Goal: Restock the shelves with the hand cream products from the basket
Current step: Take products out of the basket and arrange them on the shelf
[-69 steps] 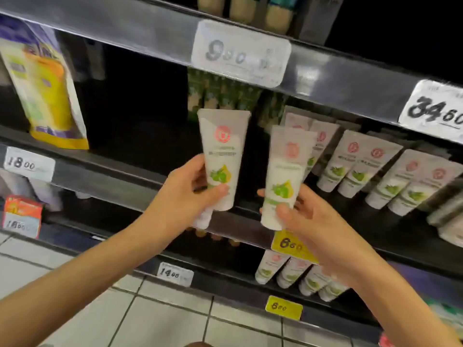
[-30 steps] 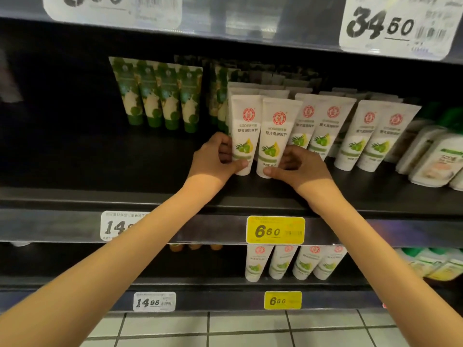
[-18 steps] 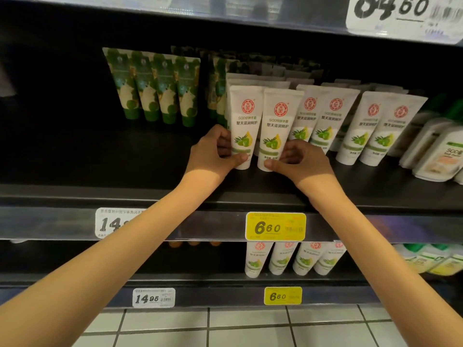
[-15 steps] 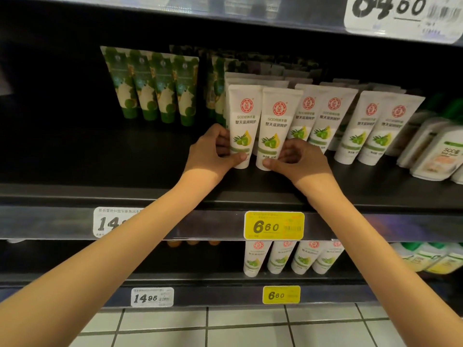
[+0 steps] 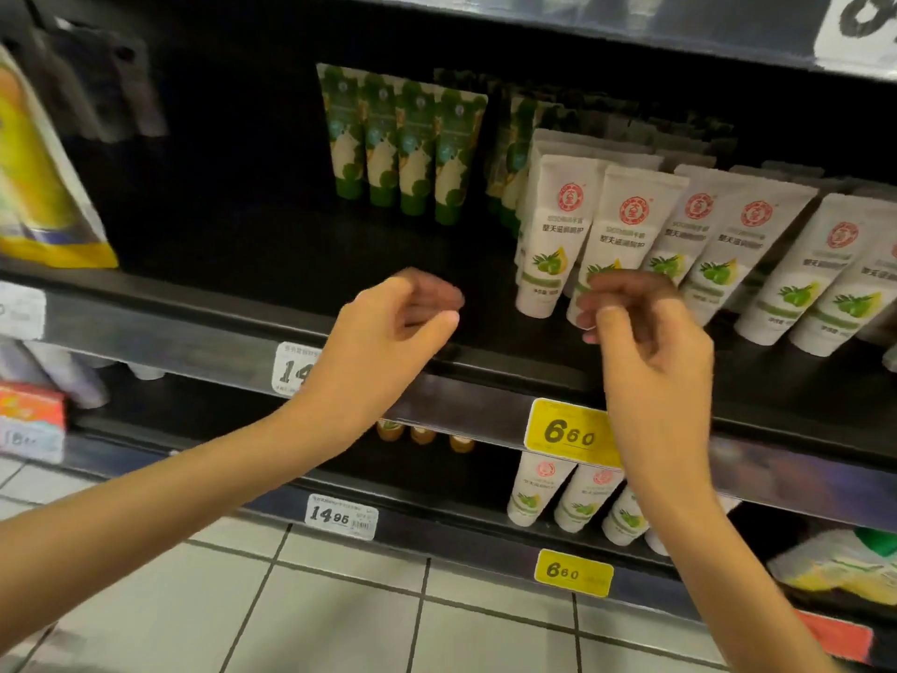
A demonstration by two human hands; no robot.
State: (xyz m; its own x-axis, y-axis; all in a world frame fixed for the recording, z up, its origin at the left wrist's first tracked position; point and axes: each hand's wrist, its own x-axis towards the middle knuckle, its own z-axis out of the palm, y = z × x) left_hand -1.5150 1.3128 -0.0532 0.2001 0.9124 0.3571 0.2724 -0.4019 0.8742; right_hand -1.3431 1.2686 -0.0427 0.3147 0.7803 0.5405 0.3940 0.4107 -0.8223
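Two white hand cream tubes, one on the left (image 5: 553,235) and one on the right (image 5: 619,235), stand cap-down at the front of the black middle shelf (image 5: 291,245), ahead of a row of the same tubes (image 5: 723,245). My left hand (image 5: 388,332) hovers in front of the shelf edge, left of the tubes, fingers loosely curled and holding nothing. My right hand (image 5: 645,342) hangs just in front of the right tube's cap end, fingers loosely bent, gripping nothing. The basket is out of view.
Green tubes (image 5: 403,143) stand further back on the same shelf. A yellow pouch (image 5: 34,177) hangs at far left. Yellow price tags (image 5: 568,432) mark the shelf edges, with more white tubes (image 5: 577,497) on the shelf below. Tiled floor (image 5: 340,614) lies underneath.
Both hands let go of the two tubes, which now stand on the shelf, and drew back toward me. The view shifted left and tilted.
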